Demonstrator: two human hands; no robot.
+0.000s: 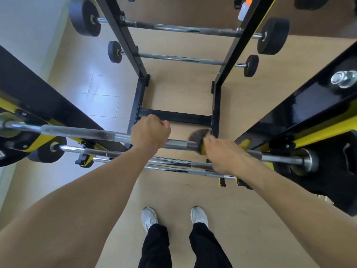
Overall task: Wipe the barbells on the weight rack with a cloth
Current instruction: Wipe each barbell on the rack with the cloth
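Barbell (pixel 81 132) racked across frame centre, steadied by left hand (pixel 150 132) curled around shaft. Cloth (pixel 199 139), blurred, wrapped on shaft just right of it, gripped by right hand (pixel 224 157). Free shaft toward left upright (pixel 38 105); right upright (pixel 301 111) limits stroke. Lower bars close beneath.

Black-yellow rack (pixel 318 105) carries chrome barbells (pixel 81 132); rack base stands on tan floor (pixel 173 192).
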